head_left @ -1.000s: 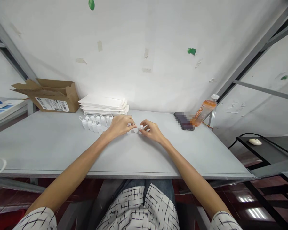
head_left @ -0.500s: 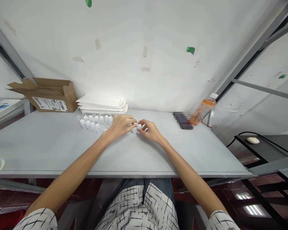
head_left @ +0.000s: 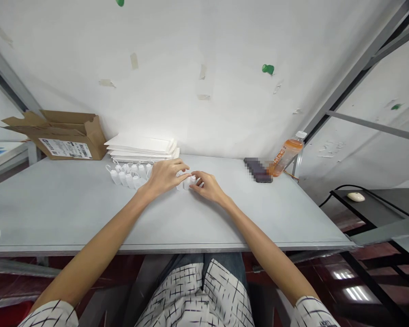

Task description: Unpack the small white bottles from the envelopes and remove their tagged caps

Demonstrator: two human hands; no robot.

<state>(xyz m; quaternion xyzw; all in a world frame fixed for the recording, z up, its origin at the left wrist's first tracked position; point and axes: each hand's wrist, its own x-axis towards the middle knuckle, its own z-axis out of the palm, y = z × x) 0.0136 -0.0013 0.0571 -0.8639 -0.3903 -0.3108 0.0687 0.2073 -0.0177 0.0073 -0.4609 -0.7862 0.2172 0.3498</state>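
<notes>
Small white plastic bottles (head_left: 129, 180) with looped strings stand in rows on the grey table (head_left: 204, 227), left of my left hand (head_left: 167, 176). That hand is bent over more white bottles, its fingertips meeting at the top of one, its thumb near my right hand (head_left: 204, 185). Between the thumb and fingers of my right hand is a white bottle (head_left: 192, 180), gripped at its upper part. My left palm hides part of the bottle rows, and what the left fingertips pinch is too small to make out.
An open cardboard box (head_left: 68, 136) and a stack of white sheets (head_left: 141, 146) lie along the back left. At the back right are a dark blurred item (head_left: 257, 170) and an orange drink bottle (head_left: 286, 155). A white mouse (head_left: 356, 196) rests on a black side surface.
The whole view has shifted slightly, so things appear a little further left. Both hands keep nearly the same pose at the bottles.
</notes>
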